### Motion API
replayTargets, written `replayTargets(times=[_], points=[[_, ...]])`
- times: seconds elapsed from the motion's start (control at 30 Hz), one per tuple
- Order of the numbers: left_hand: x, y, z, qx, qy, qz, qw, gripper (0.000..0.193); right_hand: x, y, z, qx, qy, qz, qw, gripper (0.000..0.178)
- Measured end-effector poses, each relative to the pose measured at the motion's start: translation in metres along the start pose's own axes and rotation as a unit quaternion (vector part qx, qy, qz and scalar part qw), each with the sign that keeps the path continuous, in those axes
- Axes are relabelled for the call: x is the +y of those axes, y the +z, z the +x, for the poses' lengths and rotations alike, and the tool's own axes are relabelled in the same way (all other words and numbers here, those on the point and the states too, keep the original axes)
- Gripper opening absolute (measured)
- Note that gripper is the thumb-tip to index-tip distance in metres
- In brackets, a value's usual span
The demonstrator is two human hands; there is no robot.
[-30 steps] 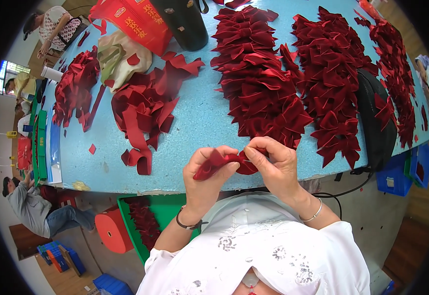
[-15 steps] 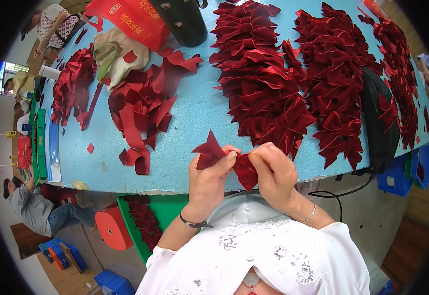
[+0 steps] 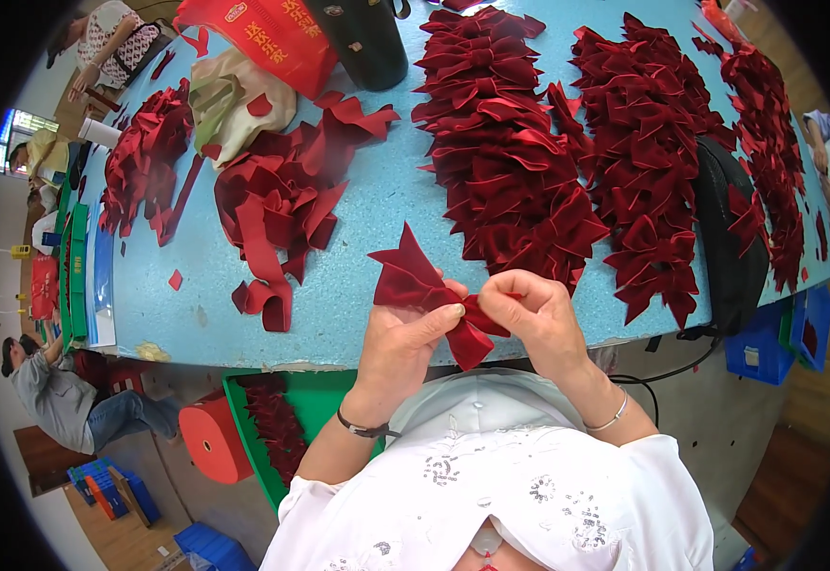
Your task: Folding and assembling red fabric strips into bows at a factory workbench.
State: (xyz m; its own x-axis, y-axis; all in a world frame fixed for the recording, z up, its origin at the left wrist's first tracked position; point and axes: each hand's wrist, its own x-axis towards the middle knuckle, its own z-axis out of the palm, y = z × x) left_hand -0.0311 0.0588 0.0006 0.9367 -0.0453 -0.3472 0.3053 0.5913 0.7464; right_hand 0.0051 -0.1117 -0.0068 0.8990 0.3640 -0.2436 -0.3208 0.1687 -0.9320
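Note:
Between my two hands, just over the table's near edge, is a dark red velvet bow (image 3: 409, 275) with pointed tails. My left hand (image 3: 403, 335) is closed on it, thumb pressed across its left part near the middle. The fingers of my right hand (image 3: 532, 312) pinch the bow close to its knot; the exact spot is hidden behind the fingertips. Beyond my hands lies a long row of finished-looking red bows (image 3: 505, 143), with a second row of bows (image 3: 648, 162) to its right. Left of my hands sits a loose heap of cut red ribbon pieces (image 3: 282, 190).
The light blue table (image 3: 177, 324) also bears a black bag (image 3: 727, 233), a dark bottle (image 3: 362, 43), a red bag (image 3: 263, 43) and a pale cloth (image 3: 234, 100). Below its edge are a green bin (image 3: 324, 400) and a red ribbon roll (image 3: 215, 438). Other people sit at left.
The bow has turned and opened out, its upper tail now standing higher and more spread. My right hand has shifted slightly right and stays pinched at the bow.

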Motion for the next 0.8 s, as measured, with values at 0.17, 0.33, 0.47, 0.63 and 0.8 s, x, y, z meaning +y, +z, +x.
replayTargets(times=[0.17, 0.33, 0.47, 0.63, 0.8], points=[[-0.006, 0.000, -0.002, -0.014, 0.037, 0.033, 0.999, 0.030, 0.004, 0.007, 0.000, -0.019, -0.002, 0.051, 0.999, 0.010], [-0.003, 0.003, -0.003, -0.023, 0.043, 0.081, 0.996, 0.031, 0.012, 0.019, -0.004, 0.079, -0.077, -0.032, 0.993, 0.010], [-0.001, 0.002, -0.003, -0.039, 0.019, 0.084, 0.996, 0.037, 0.020, 0.026, -0.006, 0.135, -0.161, -0.099, 0.973, 0.010], [-0.005, -0.004, 0.000, -0.013, 0.023, 0.027, 0.999, 0.042, 0.017, 0.025, -0.003, 0.144, -0.170, -0.099, 0.970, 0.010], [-0.002, -0.006, -0.001, -0.007, -0.029, -0.017, 0.999, 0.043, 0.021, 0.026, -0.004, 0.144, -0.189, -0.116, 0.965, 0.010]])
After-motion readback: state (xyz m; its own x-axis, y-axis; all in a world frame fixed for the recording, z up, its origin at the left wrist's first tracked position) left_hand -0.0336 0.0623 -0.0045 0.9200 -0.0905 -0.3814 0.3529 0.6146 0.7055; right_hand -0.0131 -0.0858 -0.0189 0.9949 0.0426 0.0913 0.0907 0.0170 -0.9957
